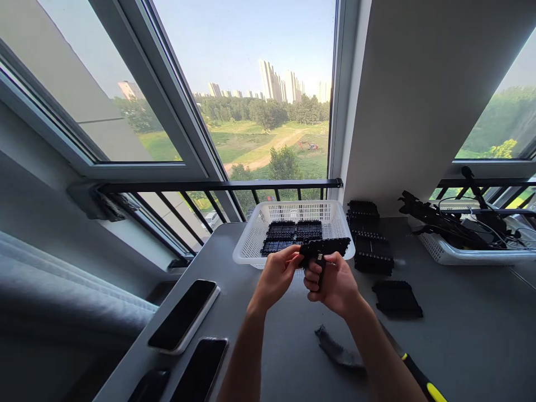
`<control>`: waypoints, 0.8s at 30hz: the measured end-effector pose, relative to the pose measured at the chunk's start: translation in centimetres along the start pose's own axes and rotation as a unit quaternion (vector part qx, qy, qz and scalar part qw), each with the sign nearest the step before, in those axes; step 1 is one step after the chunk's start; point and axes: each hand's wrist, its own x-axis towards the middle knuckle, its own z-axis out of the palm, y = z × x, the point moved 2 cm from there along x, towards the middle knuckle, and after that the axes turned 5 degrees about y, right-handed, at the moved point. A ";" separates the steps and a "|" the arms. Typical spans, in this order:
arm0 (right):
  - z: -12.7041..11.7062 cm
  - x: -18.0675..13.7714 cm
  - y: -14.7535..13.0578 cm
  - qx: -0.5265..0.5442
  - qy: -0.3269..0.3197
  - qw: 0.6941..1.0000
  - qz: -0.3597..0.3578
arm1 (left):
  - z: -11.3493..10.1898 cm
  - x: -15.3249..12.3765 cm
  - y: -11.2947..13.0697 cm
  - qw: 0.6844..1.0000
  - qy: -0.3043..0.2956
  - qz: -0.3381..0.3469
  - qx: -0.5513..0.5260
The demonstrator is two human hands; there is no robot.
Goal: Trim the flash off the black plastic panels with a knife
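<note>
Above the table's middle, my left hand [278, 274] pinches the left end of a black plastic panel [330, 245] with notched edges, seen nearly edge-on. My right hand [335, 282] is closed below it, fingers wrapped round a dark handle-like piece [321, 273] with a small pale bit at its top. Whether that piece is part of the panel or a separate tool, I cannot tell. Just behind my hands stands a white perforated basket [247, 248], with several similar black panels [281, 230] lying in it. A single black panel [397, 298] lies flat on the table to the right.
Stacked black panels [372, 254] stand right of the basket. Another white basket [452, 255] holds cables and black parts. A curved dark strip [339, 352] and a black-and-yellow handled tool [419, 374] lie near my right forearm. Two phones [184, 315] lie at left; a railing [226, 185] runs behind.
</note>
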 end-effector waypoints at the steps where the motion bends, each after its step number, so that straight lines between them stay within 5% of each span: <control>1: 0.2 -0.1 0.0 -0.012 -0.005 1.000 0.002 | 0.0 0.0 0.1 1.000 0.001 0.003 0.010; 5: 1.0 -0.7 0.0 -0.063 -0.011 0.998 -0.003 | 0.1 -0.1 0.4 1.000 -0.002 -0.004 0.011; 9: 0.6 -0.7 -0.4 -0.148 0.083 0.980 -0.103 | 0.0 0.1 0.2 0.996 0.043 -0.057 -0.044; 13: -0.8 -0.6 -1.3 -0.262 0.216 0.911 -0.234 | -0.5 0.3 -0.7 0.984 0.124 -0.103 -0.070; 19: -2.0 -0.7 -1.8 -0.392 0.301 0.805 -0.330 | -0.6 0.6 -1.1 0.955 0.192 -0.129 -0.183; 24: -2.1 0.1 -0.8 -0.331 0.292 0.842 -0.309 | 0.4 0.6 -0.9 0.950 0.137 -0.144 -0.242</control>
